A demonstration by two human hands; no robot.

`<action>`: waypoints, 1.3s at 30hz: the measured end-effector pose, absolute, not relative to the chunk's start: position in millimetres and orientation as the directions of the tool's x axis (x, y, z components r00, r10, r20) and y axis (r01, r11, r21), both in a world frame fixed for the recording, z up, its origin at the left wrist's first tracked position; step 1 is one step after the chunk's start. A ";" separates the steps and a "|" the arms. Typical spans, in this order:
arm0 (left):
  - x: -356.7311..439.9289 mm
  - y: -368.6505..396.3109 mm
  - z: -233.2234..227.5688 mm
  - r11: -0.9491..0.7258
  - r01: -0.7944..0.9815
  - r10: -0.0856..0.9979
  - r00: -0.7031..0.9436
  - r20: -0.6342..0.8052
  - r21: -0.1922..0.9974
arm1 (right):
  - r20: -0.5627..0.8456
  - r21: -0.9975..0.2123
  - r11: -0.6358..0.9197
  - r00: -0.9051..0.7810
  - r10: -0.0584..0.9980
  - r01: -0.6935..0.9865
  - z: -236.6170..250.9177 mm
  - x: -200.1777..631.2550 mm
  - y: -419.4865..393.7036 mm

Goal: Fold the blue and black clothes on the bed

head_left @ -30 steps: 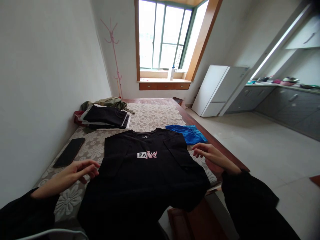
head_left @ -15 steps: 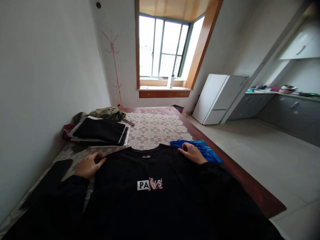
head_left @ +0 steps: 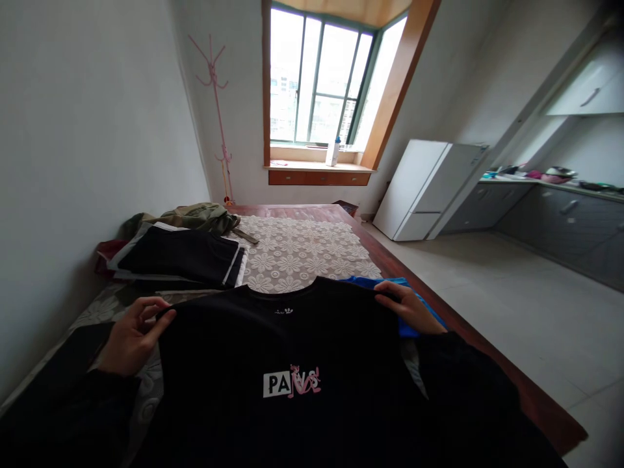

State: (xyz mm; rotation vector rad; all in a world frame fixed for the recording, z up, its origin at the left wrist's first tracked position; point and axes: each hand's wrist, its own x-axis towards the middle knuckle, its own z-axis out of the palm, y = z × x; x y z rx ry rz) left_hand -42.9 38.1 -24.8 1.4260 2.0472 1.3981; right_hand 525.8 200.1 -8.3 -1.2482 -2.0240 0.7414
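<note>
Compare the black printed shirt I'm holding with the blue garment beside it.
The black shirt is far larger, carries a white and pink chest print and is pinched at both shoulders by the left hand and right hand. The blue garment is plain, small, mostly hidden. Both lie on the lace-covered table.

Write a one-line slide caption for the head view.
Both hands, left hand and right hand, pinch the shoulders of a black T-shirt over a lace-covered table.

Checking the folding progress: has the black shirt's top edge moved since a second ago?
Yes. The hands, left and right, have pinched the black shirt at its shoulders and lifted its top edge off the lace cloth, covering more of the blue garment.
</note>
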 end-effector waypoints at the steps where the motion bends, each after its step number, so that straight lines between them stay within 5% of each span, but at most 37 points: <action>1: -42.2 37.1 -20.9 0.022 0.546 0.820 -0.489 0.298 0.837 | 0.246 -0.747 0.384 -0.311 0.918 0.543 -6.0 528.0 200.7; 6: -36.4 44.5 -19.9 0.065 0.553 0.829 -0.493 0.263 0.831 | 0.306 -0.732 0.394 -0.248 0.919 0.556 -20.8 516.5 208.2; 13: -36.5 49.2 -38.3 0.212 0.734 0.923 -0.367 0.114 0.645 | 0.245 -0.604 0.380 -0.291 0.925 0.700 -53.3 499.6 211.3; 23: -31.1 44.3 -35.6 0.018 0.834 0.971 -0.146 0.188 0.552 | 0.335 -0.484 0.510 -0.388 0.859 0.711 -51.4 495.1 208.0; 32: -32.6 47.5 -43.3 -0.150 0.858 0.955 -0.003 0.297 0.490 | 0.302 -0.497 0.633 -0.566 0.767 0.593 -49.0 489.7 209.9; 39: -30.3 47.4 -43.3 -0.144 0.878 0.952 -0.002 0.305 0.456 | 0.354 -0.489 0.597 -0.480 0.802 0.637 -58.5 494.4 210.3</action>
